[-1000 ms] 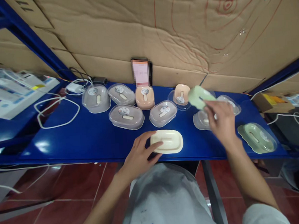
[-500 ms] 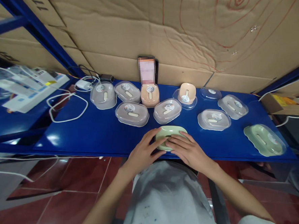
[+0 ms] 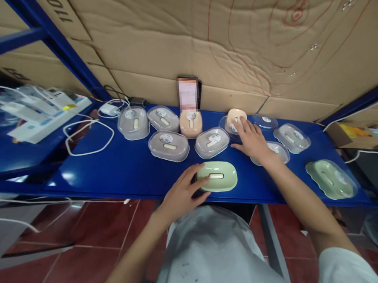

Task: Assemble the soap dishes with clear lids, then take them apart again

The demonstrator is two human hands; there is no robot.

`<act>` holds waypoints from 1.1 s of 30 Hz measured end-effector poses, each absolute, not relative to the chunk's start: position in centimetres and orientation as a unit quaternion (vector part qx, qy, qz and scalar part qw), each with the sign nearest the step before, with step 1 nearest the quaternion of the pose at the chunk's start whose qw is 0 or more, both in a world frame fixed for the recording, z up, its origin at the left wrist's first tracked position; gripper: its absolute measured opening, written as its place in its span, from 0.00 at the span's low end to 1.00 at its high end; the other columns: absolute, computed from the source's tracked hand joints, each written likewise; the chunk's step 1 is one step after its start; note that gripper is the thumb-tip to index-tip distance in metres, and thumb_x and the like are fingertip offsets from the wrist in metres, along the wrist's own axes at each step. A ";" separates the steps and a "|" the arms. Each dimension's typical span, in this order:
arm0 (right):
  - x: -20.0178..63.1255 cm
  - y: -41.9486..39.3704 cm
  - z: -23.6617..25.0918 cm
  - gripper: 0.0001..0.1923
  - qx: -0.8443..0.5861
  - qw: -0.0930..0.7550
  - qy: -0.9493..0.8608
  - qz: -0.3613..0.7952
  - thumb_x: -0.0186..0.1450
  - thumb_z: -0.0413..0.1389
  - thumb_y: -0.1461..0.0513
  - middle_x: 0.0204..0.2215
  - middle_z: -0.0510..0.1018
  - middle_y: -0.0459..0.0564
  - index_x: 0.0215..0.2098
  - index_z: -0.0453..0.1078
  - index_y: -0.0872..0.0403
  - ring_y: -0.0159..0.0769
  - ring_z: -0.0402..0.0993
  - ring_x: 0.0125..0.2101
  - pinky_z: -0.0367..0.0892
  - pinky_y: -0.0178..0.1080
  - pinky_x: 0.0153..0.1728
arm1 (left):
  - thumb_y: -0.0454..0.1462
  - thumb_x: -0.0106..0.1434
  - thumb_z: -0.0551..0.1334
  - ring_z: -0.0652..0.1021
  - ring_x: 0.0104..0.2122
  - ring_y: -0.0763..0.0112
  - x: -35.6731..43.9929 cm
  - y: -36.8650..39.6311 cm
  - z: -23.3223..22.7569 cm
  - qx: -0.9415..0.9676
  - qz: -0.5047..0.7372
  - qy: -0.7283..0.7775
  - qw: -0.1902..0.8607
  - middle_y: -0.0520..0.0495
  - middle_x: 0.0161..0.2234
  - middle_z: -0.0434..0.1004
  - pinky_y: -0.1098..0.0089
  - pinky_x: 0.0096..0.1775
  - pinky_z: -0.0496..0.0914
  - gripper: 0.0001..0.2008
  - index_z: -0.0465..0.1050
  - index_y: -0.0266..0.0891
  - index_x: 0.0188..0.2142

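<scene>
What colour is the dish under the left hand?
Pale green dish, seen in the head view.

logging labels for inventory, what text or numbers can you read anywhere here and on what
"110": black digits on the cardboard, top left, cut off by the frame edge.
Round stickers on the soap dishes: too small and blurred to read.
Phone screen: blurred, unreadable.
</scene>
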State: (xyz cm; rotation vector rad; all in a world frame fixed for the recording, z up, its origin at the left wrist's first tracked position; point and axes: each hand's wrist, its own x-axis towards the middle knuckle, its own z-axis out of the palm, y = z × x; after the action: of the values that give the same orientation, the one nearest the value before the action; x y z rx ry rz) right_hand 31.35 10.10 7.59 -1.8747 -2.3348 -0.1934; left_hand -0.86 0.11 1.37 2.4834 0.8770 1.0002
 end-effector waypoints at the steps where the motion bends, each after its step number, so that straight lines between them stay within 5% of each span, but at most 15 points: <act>1: 31.5 10.8 7.8 0.38 -0.621 0.068 -0.778 -0.056 0.69 0.65 0.58 0.75 0.62 0.66 0.74 0.63 0.54 0.69 0.63 0.71 0.65 0.69 0.67 | 0.37 0.71 0.70 0.73 0.68 0.49 -0.9 0.1 1.4 0.869 0.350 0.310 0.165 0.37 0.69 0.68 0.45 0.64 0.76 0.20 0.76 0.47 0.61; 6: 33.7 10.9 8.8 0.25 -0.633 0.119 -0.762 -0.061 0.77 0.49 0.57 0.60 0.80 0.65 0.68 0.69 0.54 0.60 0.78 0.59 0.74 0.61 0.59 | 0.37 0.72 0.69 0.73 0.69 0.50 -1.0 0.0 1.0 0.855 0.351 0.332 0.190 0.38 0.72 0.64 0.49 0.64 0.77 0.20 0.75 0.48 0.62; 11: 36.2 11.8 7.5 0.36 -0.623 0.142 -0.769 0.006 0.71 0.59 0.44 0.73 0.65 0.64 0.71 0.65 0.50 0.65 0.62 0.72 0.65 0.68 0.65 | 0.38 0.73 0.69 0.72 0.69 0.51 -1.0 0.1 0.7 0.855 0.345 0.334 0.197 0.38 0.72 0.63 0.50 0.65 0.76 0.19 0.75 0.47 0.61; 15: 37.6 14.3 6.0 0.42 -0.634 0.213 -0.735 0.108 0.63 0.66 0.44 0.66 0.70 0.66 0.69 0.65 0.52 0.60 0.68 0.67 0.65 0.62 0.67 | 0.38 0.73 0.68 0.72 0.69 0.50 -1.0 0.1 0.8 0.857 0.343 0.335 0.188 0.37 0.72 0.63 0.48 0.65 0.76 0.18 0.75 0.47 0.61; 21: 37.8 16.3 5.5 0.37 -0.645 0.279 -0.699 0.129 0.59 0.67 0.48 0.60 0.73 0.63 0.61 0.66 0.53 0.56 0.72 0.62 0.68 0.62 0.65 | 0.39 0.73 0.68 0.72 0.69 0.50 -1.0 0.1 0.9 0.856 0.338 0.340 0.196 0.38 0.72 0.63 0.48 0.64 0.77 0.18 0.75 0.48 0.61; 26: 36.5 13.4 7.5 0.30 -0.621 0.351 -0.683 0.158 0.69 0.57 0.49 0.64 0.73 0.58 0.65 0.60 0.46 0.51 0.71 0.66 0.70 0.60 0.65 | 0.39 0.73 0.69 0.71 0.70 0.51 -1.2 0.1 0.6 0.845 0.338 0.345 0.229 0.40 0.73 0.62 0.50 0.66 0.75 0.18 0.75 0.48 0.60; 30: 33.3 5.5 9.1 0.35 -0.479 0.382 -0.752 0.244 0.73 0.57 0.51 0.73 0.66 0.56 0.74 0.51 0.40 0.50 0.61 0.74 0.69 0.57 0.68 | 0.39 0.70 0.71 0.69 0.72 0.52 -1.6 0.4 0.9 0.815 0.320 0.372 0.309 0.40 0.75 0.61 0.49 0.70 0.70 0.30 0.66 0.51 0.68; 33: 30.5 0.0 8.8 0.39 -0.405 0.305 -0.829 0.237 0.72 0.60 0.56 0.74 0.65 0.56 0.78 0.51 0.42 0.50 0.62 0.74 0.66 0.57 0.71 | 0.41 0.68 0.74 0.69 0.72 0.51 -1.9 0.8 1.2 0.788 0.325 0.372 0.367 0.39 0.74 0.63 0.46 0.71 0.68 0.44 0.53 0.52 0.75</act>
State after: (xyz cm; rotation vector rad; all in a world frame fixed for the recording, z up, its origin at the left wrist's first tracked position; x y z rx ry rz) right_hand 30.45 0.00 8.84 -1.0719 -2.1945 0.6286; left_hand -1.88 0.80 1.22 2.0259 0.9549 0.8357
